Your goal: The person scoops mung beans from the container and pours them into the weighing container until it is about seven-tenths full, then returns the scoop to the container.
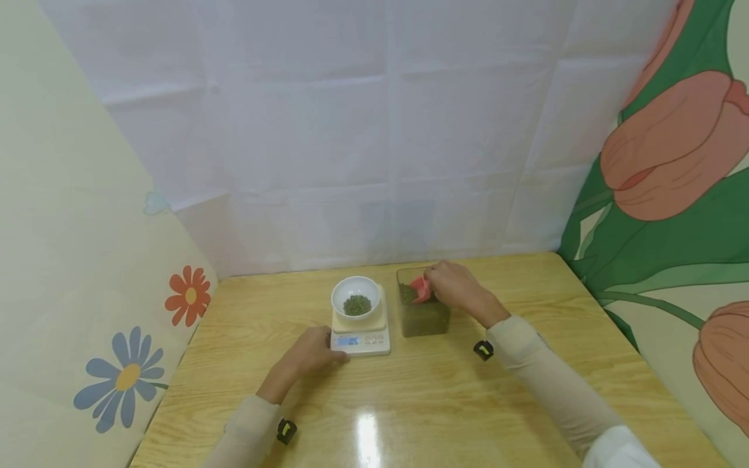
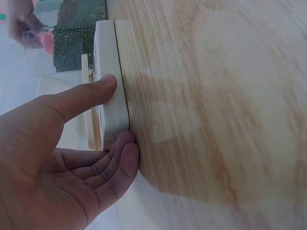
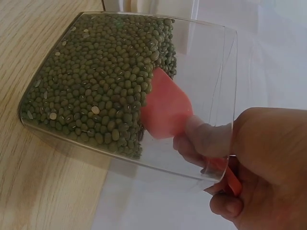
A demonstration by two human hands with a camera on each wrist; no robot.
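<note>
A white kitchen scale (image 1: pixel 363 341) with a lit display stands on the table. On its platform is a white bowl (image 1: pixel 370 290) holding a small heap of mung beans (image 1: pixel 357 305). My left hand (image 1: pixel 313 351) grips the scale's front left corner, thumb on the front face and fingers curled at the side (image 2: pixel 112 172). Right of the scale, a clear square container (image 1: pixel 425 322) is partly filled with mung beans (image 3: pixel 96 81). Reaching over its rim, my right hand (image 1: pixel 453 286) holds a pink scoop (image 3: pixel 165 105) by the handle. The scoop's front edge dips into the beans.
The wooden table (image 1: pixel 409 409) ends at a white cloth backdrop (image 1: pixel 304 162). Flower-painted panels stand on the left and right. A small black device (image 1: pixel 483 350) sits at the right wrist, another black device (image 1: pixel 286 430) at the left.
</note>
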